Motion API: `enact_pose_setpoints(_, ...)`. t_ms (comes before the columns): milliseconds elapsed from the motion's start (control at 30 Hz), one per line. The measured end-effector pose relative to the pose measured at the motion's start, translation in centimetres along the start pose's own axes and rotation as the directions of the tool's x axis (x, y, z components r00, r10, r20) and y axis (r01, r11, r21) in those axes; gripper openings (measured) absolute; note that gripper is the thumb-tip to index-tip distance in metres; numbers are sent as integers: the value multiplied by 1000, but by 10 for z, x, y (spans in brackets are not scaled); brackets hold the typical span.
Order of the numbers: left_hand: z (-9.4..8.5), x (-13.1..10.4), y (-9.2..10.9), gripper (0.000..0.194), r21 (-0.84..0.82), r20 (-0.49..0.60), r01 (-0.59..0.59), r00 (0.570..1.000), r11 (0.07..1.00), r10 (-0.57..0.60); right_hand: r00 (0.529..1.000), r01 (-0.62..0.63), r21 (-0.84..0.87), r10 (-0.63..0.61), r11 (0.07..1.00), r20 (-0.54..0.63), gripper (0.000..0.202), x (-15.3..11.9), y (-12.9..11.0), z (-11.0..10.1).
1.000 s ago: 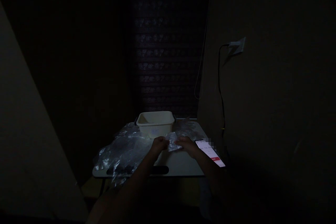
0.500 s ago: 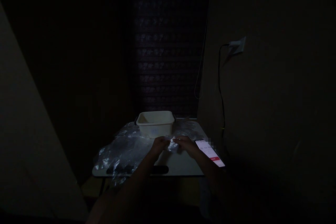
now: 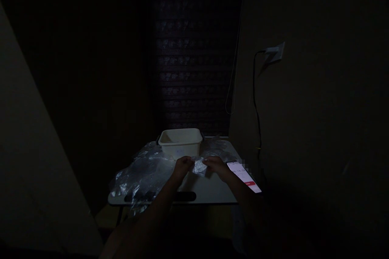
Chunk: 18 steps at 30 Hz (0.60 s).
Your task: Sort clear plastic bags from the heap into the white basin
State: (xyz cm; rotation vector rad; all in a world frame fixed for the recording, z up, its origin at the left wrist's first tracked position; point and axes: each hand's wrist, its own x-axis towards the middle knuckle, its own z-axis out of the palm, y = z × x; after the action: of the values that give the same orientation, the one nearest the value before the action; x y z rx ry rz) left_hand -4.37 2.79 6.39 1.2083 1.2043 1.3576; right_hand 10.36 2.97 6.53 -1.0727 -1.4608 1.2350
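Between my hands is a small, shiny, clear plastic bag (image 3: 199,166), held up over the near half of a small white table (image 3: 212,190). My left hand (image 3: 183,166) pinches its left edge, and my right hand (image 3: 216,166) grips the right edge with thumb and fingers. Whether anything lies inside the bag is too dark to tell. Just beyond my hands stands a cream plastic tub (image 3: 180,147) with dark handles. A heap of crinkled clear plastic (image 3: 142,174) covers the table's left side and hangs over the front edge.
A phone (image 3: 244,177) with a lit screen lies at the table's right edge. More clear plastic (image 3: 220,147) lies behind my right hand. A plug in a wall socket (image 3: 278,52) trails a black cable (image 3: 255,93). A dark blind (image 3: 194,60) hangs behind the table.
My hands have drawn slightly apart, and the small plastic bag between them is spread flatter and wider. The tub, the plastic heap and the phone stay in place.
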Motion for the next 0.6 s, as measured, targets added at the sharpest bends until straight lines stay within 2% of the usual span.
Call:
enact_pose_setpoints(167, -2, -5, 3, 16, 10, 51, -51, 997, 999, 51, 1000, 20, -28, -20, 999, -7, 18, 4, 3, -1)
enact_pose_setpoints(600, -11, 1, -2, 16, 16, 3, -91, 996, 996, 91, 999, 27, -55, -28, 998, -26, 13, 12, 5, 6)
